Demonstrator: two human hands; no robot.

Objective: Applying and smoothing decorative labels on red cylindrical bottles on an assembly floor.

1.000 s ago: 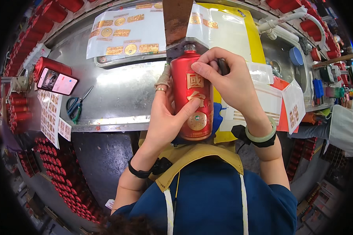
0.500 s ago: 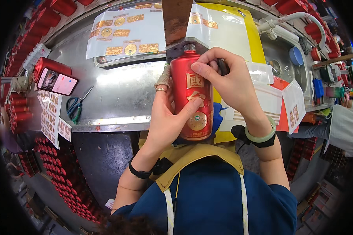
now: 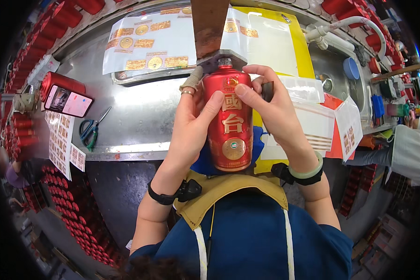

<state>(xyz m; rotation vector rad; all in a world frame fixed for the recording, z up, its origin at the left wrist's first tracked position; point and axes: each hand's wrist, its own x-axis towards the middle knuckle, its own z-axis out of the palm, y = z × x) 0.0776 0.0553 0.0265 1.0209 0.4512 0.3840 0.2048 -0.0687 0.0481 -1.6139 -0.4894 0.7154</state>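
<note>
A glossy red bottle (image 3: 230,133) with raised gold characters and a gold round medallion leans lengthwise before me, its bare neck toward a dark metal block (image 3: 212,59). My left hand (image 3: 191,109) wraps its left side, thumb on the upper front; one finger wears a beige cover and another a ring. From the right, my right hand (image 3: 273,100) grips the bottle's shoulder, with the thumb on its front. Tucked in that hand's fingers is a small dark flat piece (image 3: 268,91), its kind unclear. Blue cloth (image 3: 258,140) shows behind the bottle's lower part.
Green-handled scissors (image 3: 89,133), a phone (image 3: 69,101) against a red cylinder, and sticker sheets (image 3: 58,140) lie left. Gold label sheets (image 3: 149,42) cover a tray behind. At right are a yellow board (image 3: 303,51), a white pipe (image 3: 345,23) and a sink with a blue cup (image 3: 351,67).
My left thumb has moved up the bottle from beside the medallion. My right thumb has shifted down, uncovering a round gold emblem near the shoulder. The bottle sits slightly closer to me.
</note>
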